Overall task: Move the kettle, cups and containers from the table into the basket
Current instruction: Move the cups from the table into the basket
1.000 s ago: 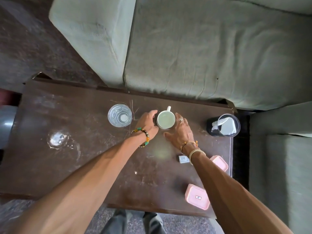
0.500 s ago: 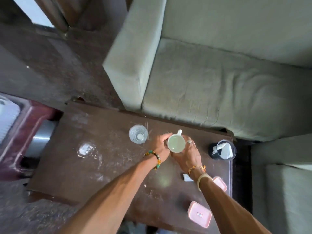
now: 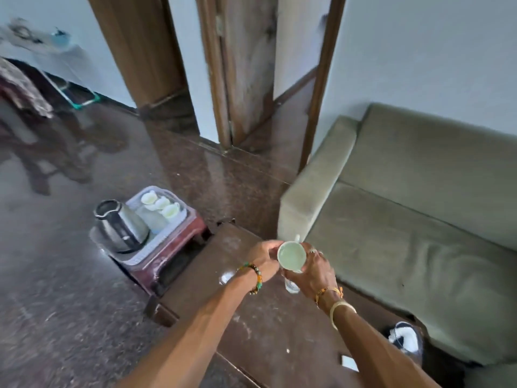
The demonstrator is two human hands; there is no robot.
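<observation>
A pale green cup (image 3: 291,256) with a white handle is lifted above the brown table (image 3: 268,329), held between both hands. My left hand (image 3: 264,260) grips its left side and my right hand (image 3: 317,271) wraps its right side. A clear glass (image 3: 291,287) stands on the table, mostly hidden under my right hand. To the left, a white basket (image 3: 156,245) sits on a dark red stool (image 3: 179,247) and holds a steel kettle (image 3: 120,225) and three pale green cups (image 3: 162,204).
A grey-green sofa (image 3: 419,219) runs along the table's right side. A black holder with white contents (image 3: 404,338) stands at the table's right edge, and a small white piece (image 3: 349,363) lies near it. Dark polished floor and a wooden door frame (image 3: 223,79) lie beyond.
Both hands closed on the green cup and raised it off the table. The view swung up and left, bringing the basket, kettle and doorway into sight; the pink containers left the view.
</observation>
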